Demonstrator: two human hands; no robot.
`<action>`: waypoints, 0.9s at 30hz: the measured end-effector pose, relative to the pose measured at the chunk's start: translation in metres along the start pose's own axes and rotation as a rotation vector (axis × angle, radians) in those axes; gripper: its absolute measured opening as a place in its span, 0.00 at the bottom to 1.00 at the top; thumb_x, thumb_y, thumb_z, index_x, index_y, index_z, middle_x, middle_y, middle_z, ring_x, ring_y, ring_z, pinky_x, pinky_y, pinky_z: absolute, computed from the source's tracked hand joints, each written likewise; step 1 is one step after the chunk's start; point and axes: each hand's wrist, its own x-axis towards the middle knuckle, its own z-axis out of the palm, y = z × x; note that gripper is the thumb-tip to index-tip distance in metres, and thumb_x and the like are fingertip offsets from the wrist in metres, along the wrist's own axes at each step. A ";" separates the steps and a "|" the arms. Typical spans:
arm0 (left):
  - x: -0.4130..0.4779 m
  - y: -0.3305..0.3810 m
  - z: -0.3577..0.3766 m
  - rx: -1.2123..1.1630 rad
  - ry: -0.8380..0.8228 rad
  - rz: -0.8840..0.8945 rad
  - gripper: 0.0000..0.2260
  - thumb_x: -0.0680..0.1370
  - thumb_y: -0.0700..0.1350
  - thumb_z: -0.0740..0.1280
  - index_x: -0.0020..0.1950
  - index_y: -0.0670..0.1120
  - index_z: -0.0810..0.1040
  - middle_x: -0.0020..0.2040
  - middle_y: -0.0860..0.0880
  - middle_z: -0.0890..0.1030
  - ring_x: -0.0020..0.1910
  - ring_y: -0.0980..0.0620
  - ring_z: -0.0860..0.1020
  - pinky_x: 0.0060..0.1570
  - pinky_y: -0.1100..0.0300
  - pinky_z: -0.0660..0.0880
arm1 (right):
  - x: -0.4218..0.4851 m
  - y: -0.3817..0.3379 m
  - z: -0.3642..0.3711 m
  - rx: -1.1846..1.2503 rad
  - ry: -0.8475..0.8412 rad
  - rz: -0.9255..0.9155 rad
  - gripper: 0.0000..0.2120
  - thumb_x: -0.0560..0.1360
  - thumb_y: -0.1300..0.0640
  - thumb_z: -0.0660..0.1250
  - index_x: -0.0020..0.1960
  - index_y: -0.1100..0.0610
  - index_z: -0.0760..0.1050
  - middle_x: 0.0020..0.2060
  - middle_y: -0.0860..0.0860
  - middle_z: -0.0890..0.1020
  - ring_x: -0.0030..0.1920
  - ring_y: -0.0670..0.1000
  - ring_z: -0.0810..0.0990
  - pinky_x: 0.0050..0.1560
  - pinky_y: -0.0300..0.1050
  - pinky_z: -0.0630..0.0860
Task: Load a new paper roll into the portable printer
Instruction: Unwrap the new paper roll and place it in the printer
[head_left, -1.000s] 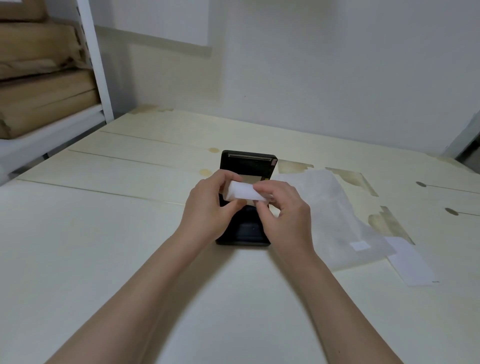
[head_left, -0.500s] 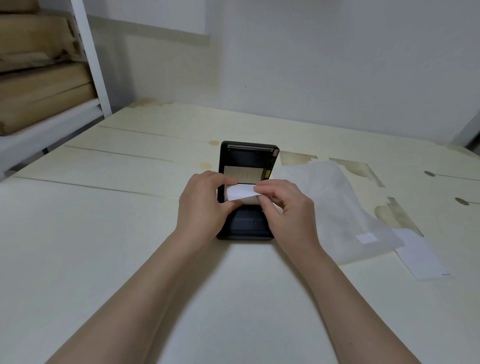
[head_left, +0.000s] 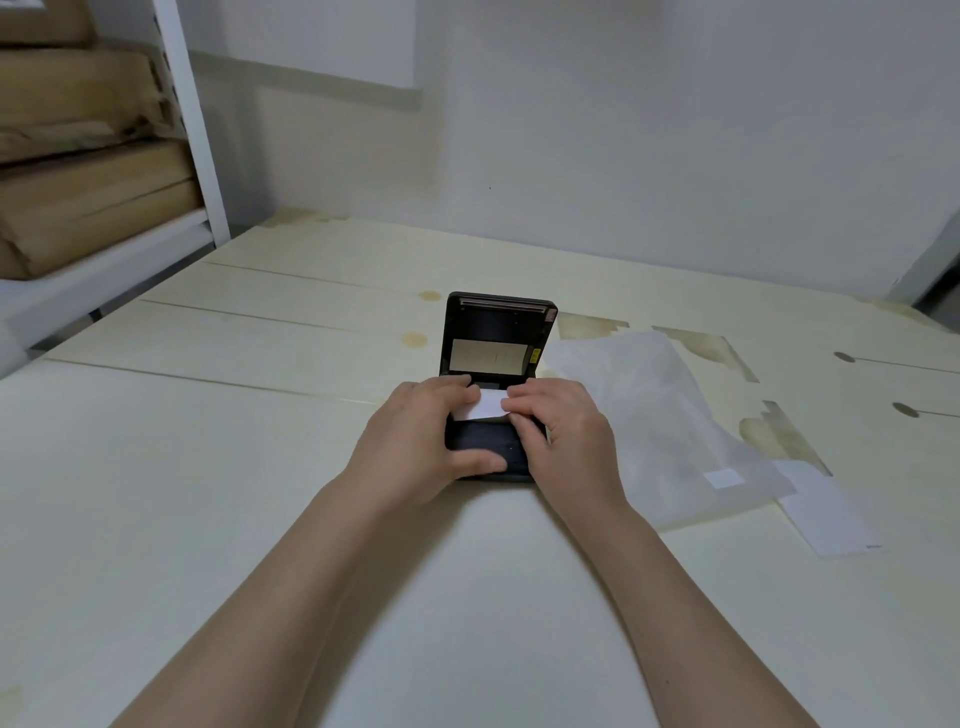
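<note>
The black portable printer (head_left: 496, 332) lies at the table's middle with its lid standing open toward the far side. A white paper roll (head_left: 480, 405) sits low in the open compartment, mostly hidden by my fingers. My left hand (head_left: 421, 441) grips the roll's left end, its thumb lying across the printer's front body. On the other end my right hand (head_left: 563, 431) pinches the roll, fingers curled over the printer's right edge.
A translucent white wrapper (head_left: 660, 415) lies just right of the printer, with a white slip of paper (head_left: 826, 512) beyond it. The pale table (head_left: 208, 467) has stains and peeled patches at right. A white shelf (head_left: 104, 249) with brown boxes stands at far left.
Both hands have lowered the paper roll from above the printer down into its open compartment. My left thumb now rests on the printer's front.
</note>
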 end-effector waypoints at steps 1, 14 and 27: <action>-0.002 -0.003 -0.001 -0.015 -0.058 0.016 0.41 0.64 0.60 0.77 0.74 0.52 0.68 0.77 0.58 0.64 0.74 0.55 0.65 0.67 0.60 0.65 | 0.000 0.000 0.000 -0.023 0.003 -0.013 0.07 0.72 0.65 0.69 0.46 0.60 0.85 0.46 0.52 0.86 0.55 0.53 0.80 0.56 0.29 0.68; -0.008 0.006 0.014 -0.040 0.008 0.093 0.36 0.71 0.49 0.76 0.76 0.54 0.65 0.78 0.61 0.58 0.75 0.59 0.63 0.61 0.71 0.59 | -0.008 0.001 -0.008 -0.077 0.027 0.068 0.07 0.73 0.65 0.70 0.46 0.57 0.85 0.47 0.49 0.86 0.53 0.51 0.80 0.54 0.18 0.61; -0.020 0.021 0.021 0.145 0.081 0.105 0.21 0.76 0.46 0.71 0.68 0.47 0.71 0.73 0.55 0.67 0.65 0.49 0.73 0.54 0.55 0.75 | -0.019 -0.006 -0.015 -0.139 -0.017 0.095 0.07 0.74 0.63 0.70 0.44 0.54 0.85 0.48 0.44 0.85 0.56 0.48 0.76 0.45 0.34 0.70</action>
